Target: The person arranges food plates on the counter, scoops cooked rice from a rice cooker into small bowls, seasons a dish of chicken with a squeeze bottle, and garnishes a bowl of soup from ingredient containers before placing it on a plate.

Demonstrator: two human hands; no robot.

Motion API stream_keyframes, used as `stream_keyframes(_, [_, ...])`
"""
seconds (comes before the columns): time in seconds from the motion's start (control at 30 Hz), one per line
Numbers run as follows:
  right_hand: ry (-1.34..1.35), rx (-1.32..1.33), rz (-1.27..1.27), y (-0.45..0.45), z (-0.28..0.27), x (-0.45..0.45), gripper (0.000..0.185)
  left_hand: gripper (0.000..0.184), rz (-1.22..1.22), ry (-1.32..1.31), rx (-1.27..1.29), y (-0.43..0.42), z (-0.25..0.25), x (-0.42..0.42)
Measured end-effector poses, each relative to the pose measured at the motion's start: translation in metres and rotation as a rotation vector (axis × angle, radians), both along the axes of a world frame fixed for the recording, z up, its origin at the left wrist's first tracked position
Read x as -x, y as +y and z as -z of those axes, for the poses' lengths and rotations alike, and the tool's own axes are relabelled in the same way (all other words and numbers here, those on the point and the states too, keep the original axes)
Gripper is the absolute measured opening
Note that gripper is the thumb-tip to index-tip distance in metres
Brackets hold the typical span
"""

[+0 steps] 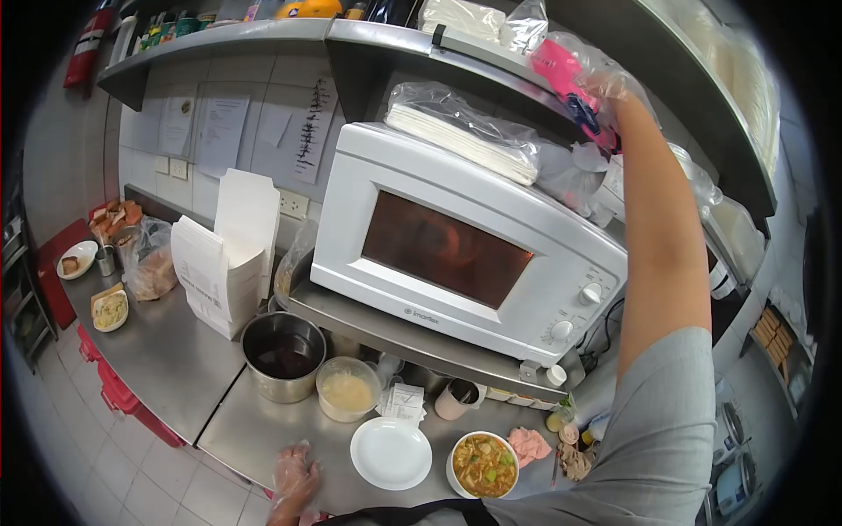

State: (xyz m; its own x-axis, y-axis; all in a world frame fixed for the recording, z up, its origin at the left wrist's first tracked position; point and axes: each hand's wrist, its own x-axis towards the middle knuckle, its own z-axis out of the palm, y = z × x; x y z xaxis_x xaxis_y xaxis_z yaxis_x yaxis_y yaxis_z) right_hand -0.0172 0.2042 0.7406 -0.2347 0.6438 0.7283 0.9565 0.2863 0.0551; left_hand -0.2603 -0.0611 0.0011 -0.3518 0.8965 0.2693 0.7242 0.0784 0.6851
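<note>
My right hand [615,85], raised to the upper shelf in a clear plastic glove, grips a bright pink packet [559,68] with dark blue print. Clear plastic hides part of its fingers. The packet tilts across the shelf's front edge. Low in view, my left hand [296,478], also gloved in clear plastic, is at the counter's front edge, fingers loosely extended and holding nothing. A white plate [391,453] lies to its right. Beyond the plate stands a white bowl of chunky brown soup [483,465].
A white microwave [438,254] with a glowing window stands on a raised shelf, bagged white containers [465,131] on top. Below are a steel pot [282,355], a tub of pale liquid [348,391] and a pink cup [456,400]. White cartons [219,276] stand left.
</note>
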Motion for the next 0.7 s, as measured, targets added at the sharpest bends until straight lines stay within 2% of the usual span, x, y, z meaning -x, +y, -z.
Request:
stream_keyframes(0.13, [0.173, 0.051, -0.104, -0.025, 0.015, -0.012, 0.032, 0.043, 0.005, -0.002, 0.019, -0.001, -0.008, 0.001])
stream_keyframes(0.33, [0.181, 0.15, -0.231, 0.01, -0.008, -0.039, 0.028, 0.036, 0.012, 0.021, -0.001, 0.0, -0.012, -0.002])
stream_keyframes(0.7, [0.201, 0.334, -0.296, 0.058, -0.035, -0.073, 0.023, 0.039, 0.014, 0.066, -0.076, 0.0, -0.008, -0.003])
